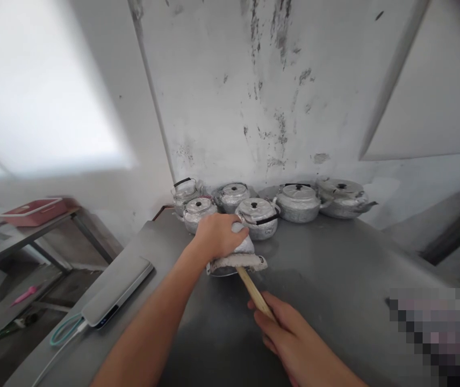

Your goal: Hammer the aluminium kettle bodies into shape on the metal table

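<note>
My left hand (pixel 217 234) is wrapped over a rounded silvery metal piece (pixel 244 242), and the hand hides much of its shape. Below it, in my right hand (pixel 276 325), is the wooden handle of a tool (pixel 254 290). The tool's pale, rough, bar-shaped head (pixel 236 262) lies against the lower side of the metal piece; its exact kind cannot be made out. A thin curved metal edge (pixel 224 273) shows under the head. Just beyond my left hand stand a small aluminium kettle (pixel 199 212) and a larger one with a black handle (pixel 257 217).
More aluminium kettles (pixel 298 203) line the back of the grey table (pixel 318 306) by the stained wall. On the left lies a power bank (pixel 113 295) with a cable. A pink basket (pixel 32 212) sits on a side bench. A blurred-out patch covers the right corner.
</note>
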Tool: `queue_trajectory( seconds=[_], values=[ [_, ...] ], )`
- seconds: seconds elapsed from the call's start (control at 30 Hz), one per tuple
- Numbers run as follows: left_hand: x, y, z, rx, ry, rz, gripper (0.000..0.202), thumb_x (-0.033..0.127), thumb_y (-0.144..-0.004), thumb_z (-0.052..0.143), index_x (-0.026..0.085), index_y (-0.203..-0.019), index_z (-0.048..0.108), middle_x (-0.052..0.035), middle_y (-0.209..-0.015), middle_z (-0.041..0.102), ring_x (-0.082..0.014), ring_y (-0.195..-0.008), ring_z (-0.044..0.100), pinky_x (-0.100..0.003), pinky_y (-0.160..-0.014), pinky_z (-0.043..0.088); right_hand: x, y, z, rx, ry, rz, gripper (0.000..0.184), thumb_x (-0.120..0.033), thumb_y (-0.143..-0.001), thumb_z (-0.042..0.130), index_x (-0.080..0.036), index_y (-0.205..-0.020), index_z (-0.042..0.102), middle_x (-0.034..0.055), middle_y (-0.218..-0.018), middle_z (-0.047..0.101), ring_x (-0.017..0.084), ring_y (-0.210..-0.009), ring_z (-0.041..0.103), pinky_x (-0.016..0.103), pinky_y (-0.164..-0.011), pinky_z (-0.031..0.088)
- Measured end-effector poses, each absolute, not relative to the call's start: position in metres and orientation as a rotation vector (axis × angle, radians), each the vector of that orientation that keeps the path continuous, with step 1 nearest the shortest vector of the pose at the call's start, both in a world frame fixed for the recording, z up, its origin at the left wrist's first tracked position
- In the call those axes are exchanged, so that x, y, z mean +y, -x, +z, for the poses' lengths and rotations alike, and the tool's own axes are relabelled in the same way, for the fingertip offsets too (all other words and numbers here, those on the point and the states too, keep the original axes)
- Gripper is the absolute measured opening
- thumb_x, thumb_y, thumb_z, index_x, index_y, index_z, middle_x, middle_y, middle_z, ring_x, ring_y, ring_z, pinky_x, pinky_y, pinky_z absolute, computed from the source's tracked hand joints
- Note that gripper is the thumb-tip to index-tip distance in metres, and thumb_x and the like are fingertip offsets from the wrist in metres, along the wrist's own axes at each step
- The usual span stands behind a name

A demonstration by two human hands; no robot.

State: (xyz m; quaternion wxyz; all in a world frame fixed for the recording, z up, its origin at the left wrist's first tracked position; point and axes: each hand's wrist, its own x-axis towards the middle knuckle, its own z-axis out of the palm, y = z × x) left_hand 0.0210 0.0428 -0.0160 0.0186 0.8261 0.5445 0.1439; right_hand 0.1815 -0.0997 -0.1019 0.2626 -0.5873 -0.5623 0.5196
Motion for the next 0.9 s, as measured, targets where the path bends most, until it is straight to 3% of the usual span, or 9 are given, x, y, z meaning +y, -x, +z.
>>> queue_trajectory(
  seconds=[0.4,0.9],
  values=[
    [0.0424,-0.0206,-0.0157,1.682,-2.554,0.435,0.043,0.055,-0.095,0.047,0.029,-0.117,0.075,-0.0079,-0.111,0.076,-0.0315,-0.103,0.068,-0.038,-0.086,0.050,-0.0980,-0.1809,-0.1014,-1.587,1.558,1.351,0.022,-0.033,-0.103,0.042,-0.020,-0.110,0.059,-0.0043,-0.069,0.050,0.013,-0.057,0.049,0.024,-0.057,0.039],
    [0.0414,-0.0214,-0.0148,1.685,-2.558,0.425,0.044,0.054,-0.095,0.046,0.028,-0.116,0.075,-0.0078,-0.111,0.076,-0.0307,-0.102,0.068,-0.038,-0.085,0.049,-0.0971,-0.1787,-0.1031,-1.540,1.563,1.453,0.026,-0.037,-0.103,0.038,-0.020,-0.104,0.057,-0.0034,-0.072,0.044,0.012,-0.054,0.043,0.020,-0.042,0.031]
  ],
)
